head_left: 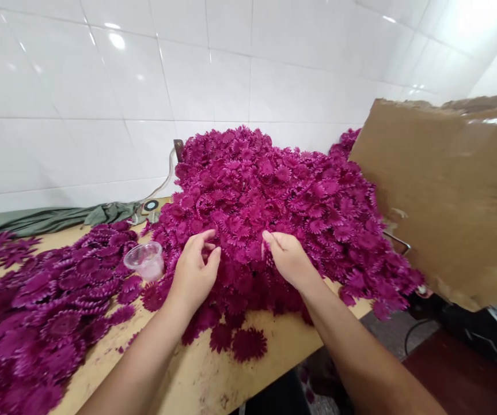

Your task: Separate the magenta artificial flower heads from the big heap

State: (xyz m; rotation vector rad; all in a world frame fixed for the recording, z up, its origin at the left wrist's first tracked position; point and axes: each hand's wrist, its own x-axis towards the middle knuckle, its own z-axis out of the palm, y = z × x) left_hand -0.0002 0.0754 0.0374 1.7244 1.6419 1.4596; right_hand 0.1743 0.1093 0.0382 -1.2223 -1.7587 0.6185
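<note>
Magenta flower heads (248, 190) rise in one heap on a yellowish table (205, 380), a white tiled wall (274, 80) behind the heap and one cardboard sheet (451, 190) to its right. At the front of the heap, a worker's left hand (198, 262) is half open, fingers curled, thumb apart; the right hand (287, 256), beside it, pinches a small magenta piece (267, 251) between thumb and forefinger. Left of the heap are one clear cup (144, 262), one green cloth (58, 219) and a second spread of blooms (45, 311), too many to count.
</note>
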